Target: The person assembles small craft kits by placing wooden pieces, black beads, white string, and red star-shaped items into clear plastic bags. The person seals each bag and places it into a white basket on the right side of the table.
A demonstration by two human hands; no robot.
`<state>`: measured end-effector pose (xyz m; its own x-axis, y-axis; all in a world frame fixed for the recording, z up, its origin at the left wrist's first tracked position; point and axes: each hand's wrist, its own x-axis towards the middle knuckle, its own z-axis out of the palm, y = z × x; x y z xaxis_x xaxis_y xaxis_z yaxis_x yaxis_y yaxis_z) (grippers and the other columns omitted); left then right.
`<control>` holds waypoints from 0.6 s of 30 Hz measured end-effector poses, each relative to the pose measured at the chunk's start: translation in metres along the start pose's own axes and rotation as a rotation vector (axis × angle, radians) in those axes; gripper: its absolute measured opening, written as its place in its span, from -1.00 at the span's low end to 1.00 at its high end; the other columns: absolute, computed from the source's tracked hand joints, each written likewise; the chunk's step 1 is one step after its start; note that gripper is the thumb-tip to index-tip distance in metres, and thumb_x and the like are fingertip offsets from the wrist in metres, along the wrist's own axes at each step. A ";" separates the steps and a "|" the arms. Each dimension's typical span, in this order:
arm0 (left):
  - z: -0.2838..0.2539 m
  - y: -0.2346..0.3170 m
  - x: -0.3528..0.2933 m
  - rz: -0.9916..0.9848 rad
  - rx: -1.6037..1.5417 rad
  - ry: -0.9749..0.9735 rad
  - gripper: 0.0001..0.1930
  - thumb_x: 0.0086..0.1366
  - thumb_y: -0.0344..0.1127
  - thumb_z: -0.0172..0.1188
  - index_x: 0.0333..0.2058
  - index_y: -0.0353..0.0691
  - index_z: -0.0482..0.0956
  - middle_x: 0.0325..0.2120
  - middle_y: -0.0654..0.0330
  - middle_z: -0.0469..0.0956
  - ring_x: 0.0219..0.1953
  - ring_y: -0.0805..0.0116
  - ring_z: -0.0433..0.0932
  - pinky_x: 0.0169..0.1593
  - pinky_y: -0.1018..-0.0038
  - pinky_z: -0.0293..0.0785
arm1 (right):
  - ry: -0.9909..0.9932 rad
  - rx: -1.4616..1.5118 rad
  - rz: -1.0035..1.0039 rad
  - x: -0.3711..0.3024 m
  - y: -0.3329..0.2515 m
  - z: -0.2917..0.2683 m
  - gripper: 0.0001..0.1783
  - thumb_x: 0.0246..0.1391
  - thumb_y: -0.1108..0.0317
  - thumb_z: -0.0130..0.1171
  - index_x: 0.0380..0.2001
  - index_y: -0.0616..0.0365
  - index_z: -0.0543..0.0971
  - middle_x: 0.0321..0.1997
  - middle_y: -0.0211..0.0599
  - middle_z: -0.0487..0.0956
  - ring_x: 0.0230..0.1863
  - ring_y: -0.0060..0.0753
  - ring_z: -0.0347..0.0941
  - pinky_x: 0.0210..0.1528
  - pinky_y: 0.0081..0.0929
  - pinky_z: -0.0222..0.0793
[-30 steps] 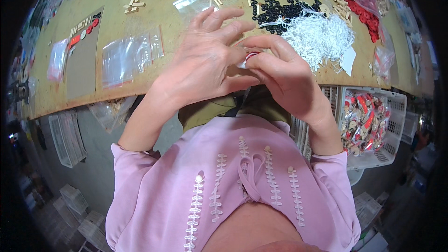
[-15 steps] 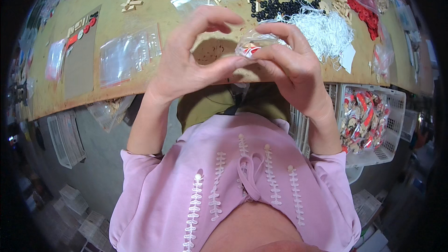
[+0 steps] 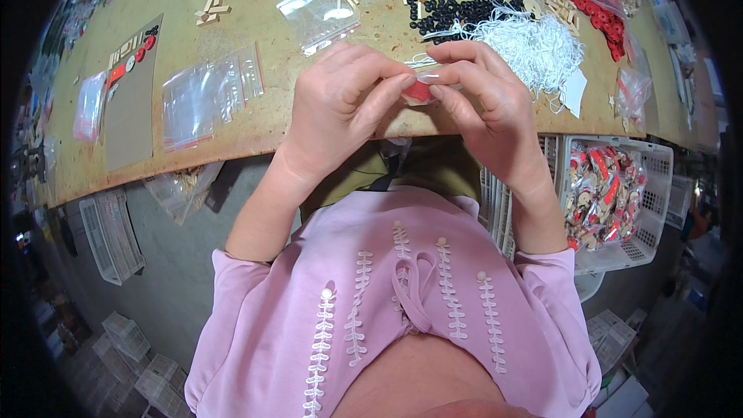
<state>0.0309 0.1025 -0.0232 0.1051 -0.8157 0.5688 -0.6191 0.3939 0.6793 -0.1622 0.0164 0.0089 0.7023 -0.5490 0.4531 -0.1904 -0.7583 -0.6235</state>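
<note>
Between my two hands, just above the near table edge, is a small clear plastic bag (image 3: 420,94) with red showing inside it. My left hand (image 3: 340,101) pinches the bag's left side between thumb and fingertips. On the other side, the thumb and forefinger of my right hand (image 3: 495,104) grip the bag near its top. The fingers partly hide what the bag contains. Behind my right hand lies a tangled heap of white strings (image 3: 542,54). Flat empty zip bags (image 3: 205,101) lie left of my left hand.
Black rings (image 3: 457,19), wooden sticks (image 3: 213,8) and red pieces (image 3: 600,23) lie loose on the table (image 3: 255,15). A grey board (image 3: 128,120) with sample parts is at the left. Below the table's right side, a white crate (image 3: 654,178) holds filled bags.
My left hand has come right and closed from a wide spread onto the bag. The bag now sits more upright between both hands, showing more red.
</note>
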 end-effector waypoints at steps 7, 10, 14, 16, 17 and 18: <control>-0.002 0.009 0.006 0.095 0.028 0.027 -0.86 0.14 -0.37 0.40 -0.31 -0.18 0.67 -0.32 0.14 0.61 -0.29 0.10 0.57 -0.22 0.31 0.50 | 0.017 0.005 0.023 -0.001 0.002 0.002 -0.93 0.08 0.56 0.26 -0.33 0.28 0.62 -0.15 -0.10 0.62 -0.21 -0.11 0.61 -0.17 -0.36 0.55; 0.001 0.001 0.000 -0.033 -0.020 -0.146 -0.86 0.12 -0.37 0.41 -0.31 -0.16 0.68 -0.29 0.17 0.61 -0.27 0.10 0.57 -0.18 0.29 0.50 | 0.004 0.023 -0.007 -0.001 0.001 0.003 -0.93 0.08 0.56 0.26 -0.32 0.28 0.62 -0.15 -0.08 0.62 -0.21 -0.11 0.61 -0.17 -0.37 0.55; 0.002 0.001 0.002 0.032 -0.044 -0.091 -0.85 0.12 -0.36 0.40 -0.30 -0.14 0.68 -0.29 0.18 0.60 -0.23 0.11 0.55 -0.14 0.28 0.49 | 0.043 -0.012 0.027 -0.002 -0.001 0.003 -0.94 0.10 0.56 0.23 -0.33 0.27 0.62 -0.16 -0.07 0.61 -0.20 -0.11 0.60 -0.17 -0.37 0.55; 0.002 0.002 0.003 0.104 0.118 -0.104 -0.85 0.13 -0.35 0.40 -0.29 -0.15 0.69 -0.28 0.18 0.60 -0.22 0.11 0.54 -0.12 0.27 0.48 | 0.031 -0.012 0.019 -0.003 0.000 0.003 -0.94 0.11 0.56 0.23 -0.32 0.27 0.62 -0.16 -0.08 0.61 -0.20 -0.11 0.61 -0.18 -0.38 0.55; 0.004 0.003 0.002 0.084 0.097 -0.129 -0.84 0.13 -0.35 0.40 -0.29 -0.15 0.69 -0.27 0.18 0.59 -0.21 0.11 0.54 -0.11 0.26 0.48 | 0.025 -0.013 0.015 -0.003 0.000 0.004 -0.94 0.11 0.57 0.22 -0.32 0.27 0.62 -0.16 -0.08 0.61 -0.20 -0.12 0.61 -0.18 -0.38 0.55; 0.006 0.005 0.000 0.062 0.078 -0.153 -0.84 0.13 -0.34 0.40 -0.28 -0.15 0.69 -0.27 0.18 0.59 -0.20 0.10 0.54 -0.09 0.25 0.48 | 0.018 -0.022 0.019 -0.003 -0.001 0.004 -0.92 0.09 0.58 0.24 -0.31 0.26 0.63 -0.14 -0.10 0.62 -0.17 -0.15 0.61 -0.15 -0.39 0.54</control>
<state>0.0234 0.1015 -0.0226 -0.0509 -0.8479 0.5277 -0.6798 0.4165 0.6036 -0.1614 0.0207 0.0054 0.6858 -0.5697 0.4529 -0.2189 -0.7549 -0.6182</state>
